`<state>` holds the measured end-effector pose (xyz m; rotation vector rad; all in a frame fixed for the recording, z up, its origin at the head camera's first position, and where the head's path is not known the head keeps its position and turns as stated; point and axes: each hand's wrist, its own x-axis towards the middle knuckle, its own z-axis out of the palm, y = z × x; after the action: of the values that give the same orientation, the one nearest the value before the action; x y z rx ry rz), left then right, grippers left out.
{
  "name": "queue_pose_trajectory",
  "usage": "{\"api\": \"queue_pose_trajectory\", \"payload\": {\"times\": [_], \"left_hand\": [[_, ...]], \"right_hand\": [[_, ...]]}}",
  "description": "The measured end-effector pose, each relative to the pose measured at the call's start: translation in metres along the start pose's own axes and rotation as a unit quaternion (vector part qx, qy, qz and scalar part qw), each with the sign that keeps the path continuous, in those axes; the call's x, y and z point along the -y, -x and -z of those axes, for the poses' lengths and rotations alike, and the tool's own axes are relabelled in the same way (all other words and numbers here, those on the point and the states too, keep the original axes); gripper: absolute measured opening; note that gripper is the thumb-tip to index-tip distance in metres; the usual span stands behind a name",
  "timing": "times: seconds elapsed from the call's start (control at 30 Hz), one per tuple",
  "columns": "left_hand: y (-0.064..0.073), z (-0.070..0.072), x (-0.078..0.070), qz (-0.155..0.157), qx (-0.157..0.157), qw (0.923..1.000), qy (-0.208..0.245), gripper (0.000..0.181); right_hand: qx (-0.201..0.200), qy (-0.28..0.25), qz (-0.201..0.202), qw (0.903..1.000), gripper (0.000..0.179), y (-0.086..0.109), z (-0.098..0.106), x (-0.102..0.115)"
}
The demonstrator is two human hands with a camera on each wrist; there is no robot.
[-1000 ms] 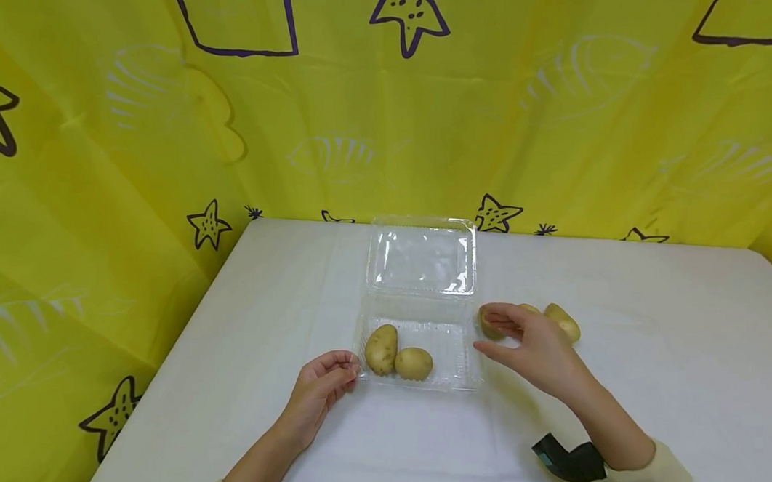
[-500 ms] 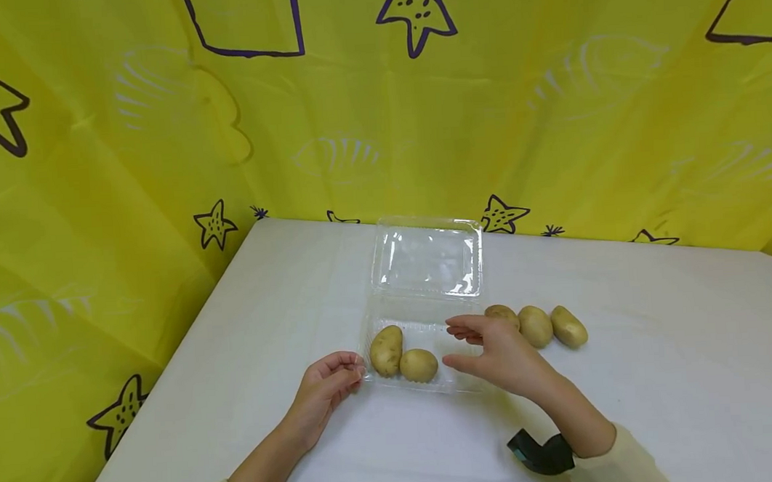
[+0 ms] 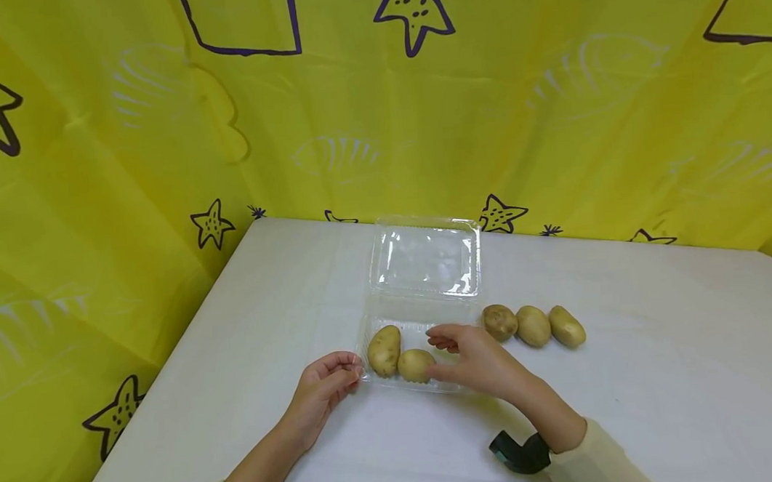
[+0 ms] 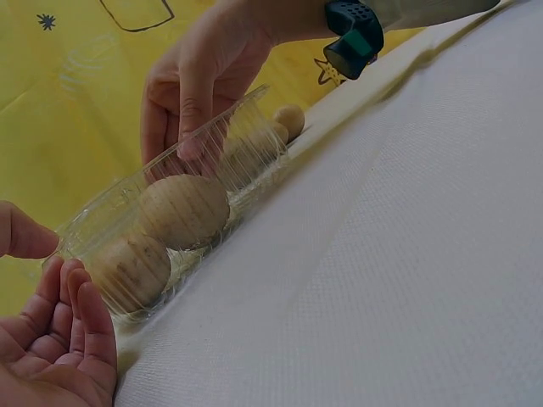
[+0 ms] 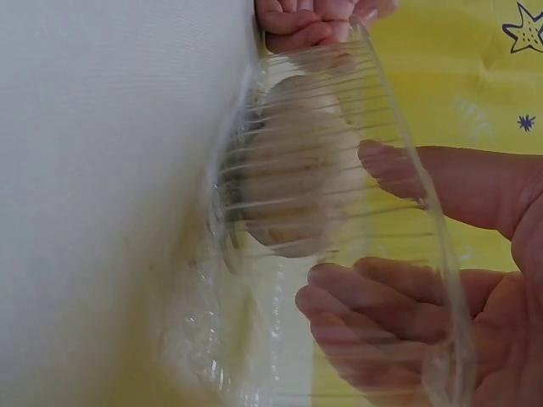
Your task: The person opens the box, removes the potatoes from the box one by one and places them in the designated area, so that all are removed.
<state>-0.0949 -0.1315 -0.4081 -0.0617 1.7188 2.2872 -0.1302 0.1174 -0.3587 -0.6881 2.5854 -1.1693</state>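
**Head view: your left hand pinches the clear plastic clamshell, your right hand reaches in with fingers spread**

Two potatoes sit inside, up at the left: the longer potato against the left side, the rounder potato close beside it. Your left thumb and fingers nip the rim at the near left, a light hold, probably meant to steady a flimsy box. Over on the right, your thumb and fingers stand apart, nothing gripped; the thumb comes right up to the rounder potato, and whether it touches, you can't tell from these views.

The lid lies folded back on its hinge, away from you, which leaves the base uncovered from above. Just outside the right wall, three more potatoes line up: the brown potato nearest, the middle potato, then the oblong potato, a handy row for your right side, by the look of it.

Now the edges! That lid reaches the far end of the desk, right by the yellow curtain, so there's little slack behind. More room runs to the right, past the row. Mind the thin right wall under your wrist, and the black wrist mount hanging low on the near side.
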Motion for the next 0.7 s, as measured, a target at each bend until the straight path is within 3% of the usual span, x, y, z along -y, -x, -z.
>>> {"api": "queue_pose_trajectory", "payload": {"times": [0.37, 0.7], "left_hand": [[0.001, 0.001, 0.000, -0.002, 0.003, 1.0000, 0.004, 0.014], [0.001, 0.000, -0.001, -0.002, 0.005, 1.0000, 0.001, 0.015]], "right_hand": [[0.033, 0.016, 0.037, 0.9987, 0.049, -0.008, -0.007, -0.002], [0.071, 0.042, 0.093, 0.9922, 0.037, -0.018, -0.008, -0.007]]}}
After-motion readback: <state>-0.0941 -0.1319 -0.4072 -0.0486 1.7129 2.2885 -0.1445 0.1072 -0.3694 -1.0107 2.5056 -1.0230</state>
